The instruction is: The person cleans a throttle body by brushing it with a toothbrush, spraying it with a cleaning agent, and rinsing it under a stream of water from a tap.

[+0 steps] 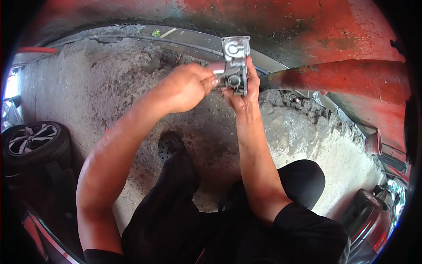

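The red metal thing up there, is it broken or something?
It looks worn, not clearly broken. The red metal frame and its red bar have paint flaking off in dark, rusty patches. The concrete floor is rough and crumbling too. The grey metal part held in both hands looks whole.

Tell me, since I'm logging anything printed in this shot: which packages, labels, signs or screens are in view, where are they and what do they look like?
None can be made out: no package, label, sign or screen.
Metal part: silvery grey casting held up in both hands, left hand and right hand; any marking is too small to tell.
Red painted metal: worn, along the top, unlabelled.
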`<action>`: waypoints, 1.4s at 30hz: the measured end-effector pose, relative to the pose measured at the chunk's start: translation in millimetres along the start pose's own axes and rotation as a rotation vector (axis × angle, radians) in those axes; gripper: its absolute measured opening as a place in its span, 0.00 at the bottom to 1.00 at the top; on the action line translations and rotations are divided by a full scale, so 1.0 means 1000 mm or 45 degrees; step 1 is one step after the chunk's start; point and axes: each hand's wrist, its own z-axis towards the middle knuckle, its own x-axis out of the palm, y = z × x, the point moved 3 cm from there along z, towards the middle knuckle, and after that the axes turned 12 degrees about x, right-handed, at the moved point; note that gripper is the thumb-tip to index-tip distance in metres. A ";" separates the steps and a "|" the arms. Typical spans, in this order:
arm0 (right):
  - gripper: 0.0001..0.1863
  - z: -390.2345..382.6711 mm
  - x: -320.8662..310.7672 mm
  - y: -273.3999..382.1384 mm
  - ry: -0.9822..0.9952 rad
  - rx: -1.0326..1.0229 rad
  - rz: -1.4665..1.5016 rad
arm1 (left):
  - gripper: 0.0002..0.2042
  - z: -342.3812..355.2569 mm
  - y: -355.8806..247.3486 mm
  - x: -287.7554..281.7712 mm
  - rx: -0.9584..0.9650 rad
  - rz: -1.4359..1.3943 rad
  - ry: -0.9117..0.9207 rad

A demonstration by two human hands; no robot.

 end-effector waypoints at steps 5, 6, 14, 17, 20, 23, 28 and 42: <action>0.20 -0.007 0.013 0.001 0.021 -0.011 -0.082 | 0.14 0.008 -0.007 -0.013 0.171 0.365 0.088; 0.21 -0.008 0.016 0.000 0.021 -0.025 -0.092 | 0.13 0.002 -0.005 -0.012 0.209 0.626 0.048; 0.24 -0.009 0.020 -0.013 0.087 -0.263 -0.026 | 0.11 -0.034 -0.022 0.025 -0.102 0.367 -0.565; 0.24 -0.012 0.028 -0.015 0.186 -0.255 -0.075 | 0.12 -0.015 -0.022 0.027 -0.154 0.183 -0.556; 0.23 -0.012 0.024 -0.010 0.139 -0.305 -0.072 | 0.13 -0.031 -0.018 0.042 -0.129 0.122 -0.609; 0.24 -0.005 0.025 -0.014 0.092 -0.322 -0.107 | 0.14 -0.040 -0.011 0.040 -0.299 0.030 -0.712; 0.23 -0.016 0.024 -0.026 0.050 -0.288 -0.096 | 0.15 -0.036 -0.018 0.041 -0.172 0.070 -0.625; 0.21 -0.008 0.029 -0.027 0.026 -0.310 -0.053 | 0.17 -0.041 -0.005 0.050 -0.136 -0.004 -0.706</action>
